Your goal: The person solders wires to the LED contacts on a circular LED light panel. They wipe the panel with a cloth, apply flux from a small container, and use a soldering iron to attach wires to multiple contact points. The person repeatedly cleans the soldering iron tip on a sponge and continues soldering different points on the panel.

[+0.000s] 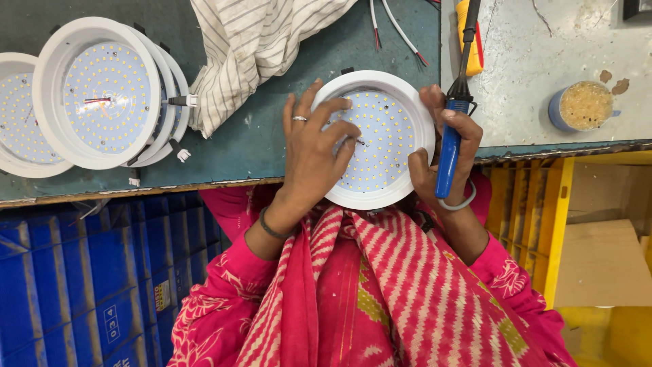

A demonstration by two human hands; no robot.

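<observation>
- The round LED downlight (380, 139) lies face up, its disc of small yellow diodes toward the camera, with no long axis.
- It sits at the near edge of the green bench (258, 146), between both hands.
- The left hand (314, 153) rests open on its face, fingertips pinched at the centre.
- The right hand (445, 153) is closed on a blue-handled soldering iron (451, 119), tip pointing away, thumb on the white rim.

Under the left hand's fingers (333, 129), the round lamp (384, 139) is white, its panel dotted yellow. Between the right hand's fingers (462, 129), a soldering iron (448, 146) has a blue handle. Below both wrists, the garment (380, 292) is pink with white stripes.
</observation>
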